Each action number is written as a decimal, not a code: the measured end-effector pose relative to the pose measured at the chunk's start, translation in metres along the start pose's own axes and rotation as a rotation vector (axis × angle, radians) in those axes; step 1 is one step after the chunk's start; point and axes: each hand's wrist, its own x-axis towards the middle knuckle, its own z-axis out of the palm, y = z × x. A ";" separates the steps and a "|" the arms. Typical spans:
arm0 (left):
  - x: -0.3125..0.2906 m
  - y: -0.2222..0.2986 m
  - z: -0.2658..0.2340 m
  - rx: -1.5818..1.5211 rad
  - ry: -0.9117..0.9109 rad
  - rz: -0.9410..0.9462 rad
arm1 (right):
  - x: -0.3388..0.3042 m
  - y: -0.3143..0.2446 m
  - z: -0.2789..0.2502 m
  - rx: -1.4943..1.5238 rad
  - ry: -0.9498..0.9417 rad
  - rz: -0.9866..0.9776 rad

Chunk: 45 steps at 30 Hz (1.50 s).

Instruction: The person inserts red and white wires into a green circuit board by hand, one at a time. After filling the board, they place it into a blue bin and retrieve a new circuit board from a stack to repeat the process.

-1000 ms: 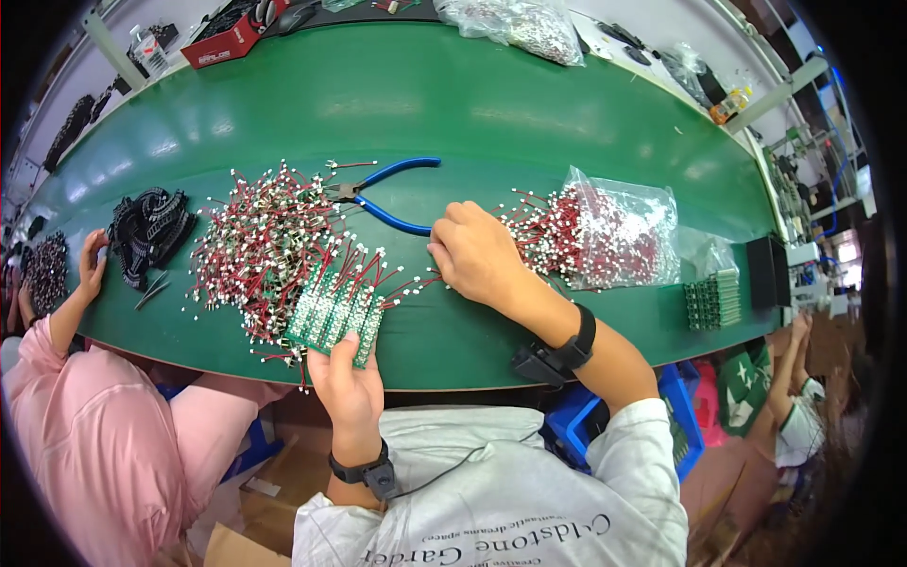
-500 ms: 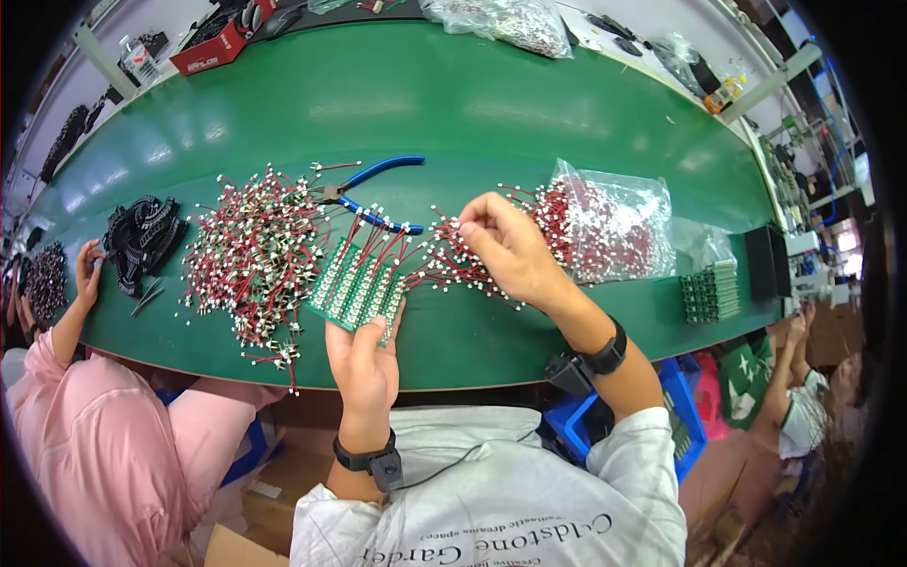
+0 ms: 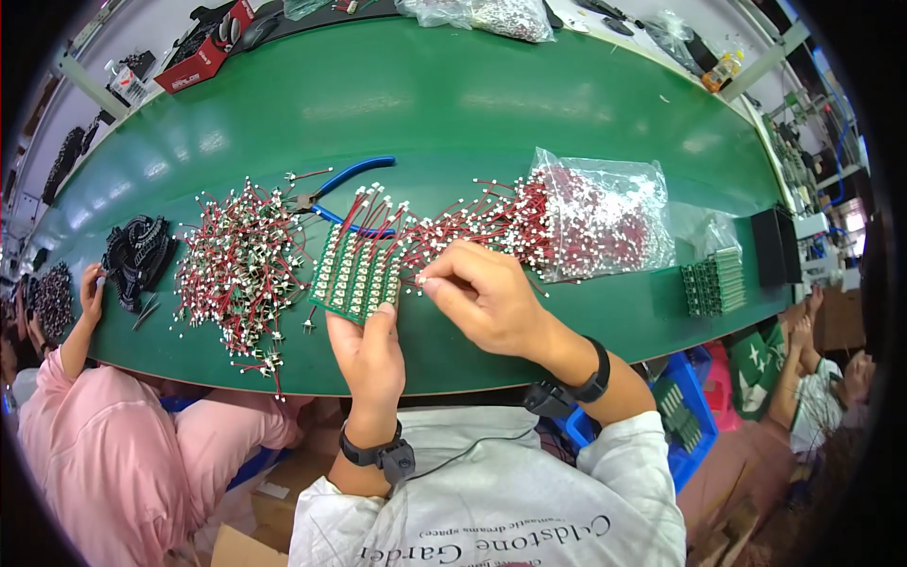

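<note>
My left hand grips the lower edge of a green circuit board panel, thumb on its face. Rows of small white parts cover the panel, and red wires with white connectors stand up along its far edge. My right hand is closed in a pinch just right of the panel. A small white wire connector shows at its fingertips. Beyond that hand, loose red wires with white connectors spread from a clear plastic bag. Blue-handled pliers lie behind the panel, partly hidden by it.
Left of the panel lies a heap of wired small boards. Further left are a black bundle, tweezers and a co-worker's hand. Stacked green boards and a black box stand at right.
My right hand has moved from the loose wires toward me and left, to the panel's right edge. My left hand still holds the panel, now turned slightly.
</note>
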 end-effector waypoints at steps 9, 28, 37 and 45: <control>-0.013 -0.005 0.008 0.113 -0.111 0.057 | -0.008 0.014 0.016 -0.259 0.053 -0.107; -0.015 -0.007 -0.001 0.292 -0.152 0.089 | -0.007 0.018 0.012 -0.252 0.042 -0.102; -0.015 -0.007 -0.003 0.299 -0.158 0.083 | -0.008 0.020 0.014 -0.252 0.026 -0.109; -0.014 -0.005 -0.006 0.312 -0.130 0.066 | -0.009 0.024 0.014 -0.254 -0.037 -0.064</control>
